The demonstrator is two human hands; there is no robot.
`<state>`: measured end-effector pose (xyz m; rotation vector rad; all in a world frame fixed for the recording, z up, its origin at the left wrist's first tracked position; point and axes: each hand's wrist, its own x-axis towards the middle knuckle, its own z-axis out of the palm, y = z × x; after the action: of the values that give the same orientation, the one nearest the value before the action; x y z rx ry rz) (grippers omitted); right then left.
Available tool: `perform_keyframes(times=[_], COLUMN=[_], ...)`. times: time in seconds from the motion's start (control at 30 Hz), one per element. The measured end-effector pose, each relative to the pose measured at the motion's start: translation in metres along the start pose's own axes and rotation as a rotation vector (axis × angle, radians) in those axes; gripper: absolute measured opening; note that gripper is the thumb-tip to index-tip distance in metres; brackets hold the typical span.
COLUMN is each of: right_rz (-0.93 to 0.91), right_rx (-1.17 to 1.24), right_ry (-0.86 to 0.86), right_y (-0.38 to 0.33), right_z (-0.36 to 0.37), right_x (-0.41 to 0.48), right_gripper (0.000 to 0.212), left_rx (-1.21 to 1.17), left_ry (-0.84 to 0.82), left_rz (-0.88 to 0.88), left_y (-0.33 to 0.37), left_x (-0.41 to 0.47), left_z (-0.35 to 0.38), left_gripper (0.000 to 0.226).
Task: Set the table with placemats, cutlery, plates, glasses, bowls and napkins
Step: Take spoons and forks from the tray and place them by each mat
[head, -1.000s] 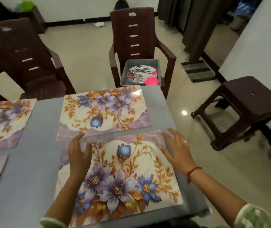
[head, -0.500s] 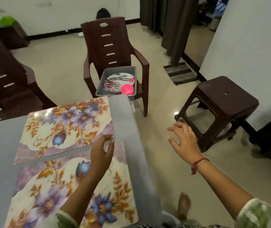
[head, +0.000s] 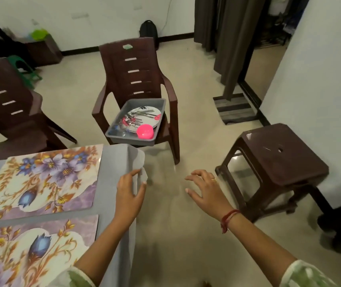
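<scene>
Both hands hold nothing: the left hand (head: 129, 191) hangs with fingers loosely parted at the tablecloth (head: 113, 162) corner (whether it touches is unclear), and the right hand (head: 204, 189) is splayed over the floor — likely reaching for the grey tub (head: 128, 141) on the chair (head: 132, 65), where plates (head: 152, 121), cutlery (head: 133, 120) and a pink bowl (head: 144, 131) wait. Placemats (head: 41, 179) lie flat on the table.

We are seeing glossy, smooth placemats (head: 41, 179) lying on a matt grey cloth table cover (head: 110, 168). The chair (head: 134, 65) and tub (head: 129, 140) are showing moulded plastic; the cutlery (head: 137, 119) is gleaming as polished metal.
</scene>
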<state>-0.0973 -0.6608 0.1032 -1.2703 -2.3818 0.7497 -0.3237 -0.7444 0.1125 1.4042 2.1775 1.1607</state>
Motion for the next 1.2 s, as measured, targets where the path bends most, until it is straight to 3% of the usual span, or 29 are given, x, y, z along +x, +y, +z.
perform_keyframes(times=[0.33,0.43,0.63,0.8,0.93,1.2], right_rz=[-0.161,-0.202,-0.247,-0.283,-0.267,-0.231], right_rx=[0.036,0.030,0.001,-0.029,0.027,0.062], right_ry=[-0.079,-0.095,-0.166,-0.236,-0.228,-0.241], right_y=[0.001,0.001,0.003,-0.005,-0.013,0.001], right_z=[-0.005,-0.003,0.015,0.037,0.044,0.062], right_x=[0.077,0.116,0.214,0.349,0.422,0.541], right_gripper=[0.057,0.057,0.055,0.055,0.034,0.028], left_rx=[0.031,0.025,-0.030,-0.057,-0.054,-0.057], left_ry=[0.121,0.152,0.195,0.241,0.294,0.271], left_rz=[-0.128,-0.159,-0.286,-0.428,-0.443,-0.391], left_y=[-0.012,-0.023,-0.050,-0.090,-0.110,-0.141], left_x=[0.030,0.056,0.132,0.233,0.296,0.402], left_z=[-0.006,-0.001,0.002,-0.008,-0.008,0.000], left_gripper=[0.050,0.041,0.040,0.042,0.033,0.026])
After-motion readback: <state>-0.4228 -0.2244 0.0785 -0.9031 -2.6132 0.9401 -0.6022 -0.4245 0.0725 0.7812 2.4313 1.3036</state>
